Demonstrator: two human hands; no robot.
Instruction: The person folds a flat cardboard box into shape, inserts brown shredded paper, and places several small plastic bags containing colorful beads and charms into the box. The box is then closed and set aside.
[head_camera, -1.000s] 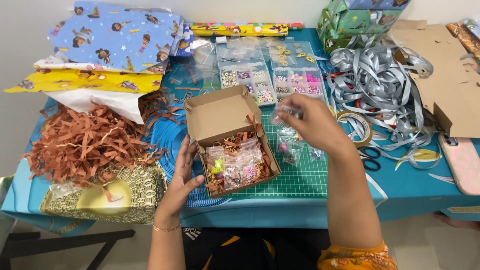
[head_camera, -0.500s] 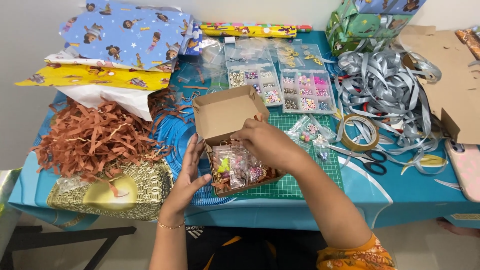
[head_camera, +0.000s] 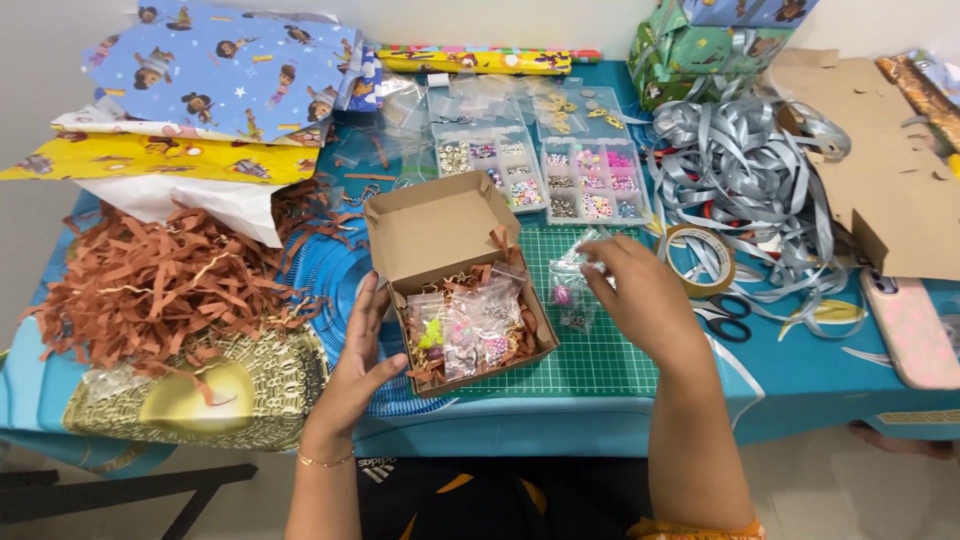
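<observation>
An open brown cardboard box (head_camera: 432, 232) sits on the green cutting mat (head_camera: 600, 352), filled with brown shreds and several small clear bags of beads (head_camera: 470, 330). My left hand (head_camera: 355, 362) presses against the box's left wall, thumb at its front corner. My right hand (head_camera: 645, 300) is to the right of the box, over the mat. Its fingertips pinch a small clear bag (head_camera: 578, 246). More small bead bags (head_camera: 570, 300) lie on the mat just below it.
Two clear bead organizers (head_camera: 590, 185) stand behind the box. Right of my hand lie a tape roll (head_camera: 700, 260), scissors (head_camera: 730, 320), tangled silver ribbon (head_camera: 740, 180), flat cardboard (head_camera: 880, 170) and a pink phone (head_camera: 910, 330). At left are brown paper shreds (head_camera: 160, 280) and gift-wrap sheets (head_camera: 220, 70).
My right hand brought a small bag from the mat into the box, then moved back right over the bags on the mat. My left hand stayed at the box's left side.
</observation>
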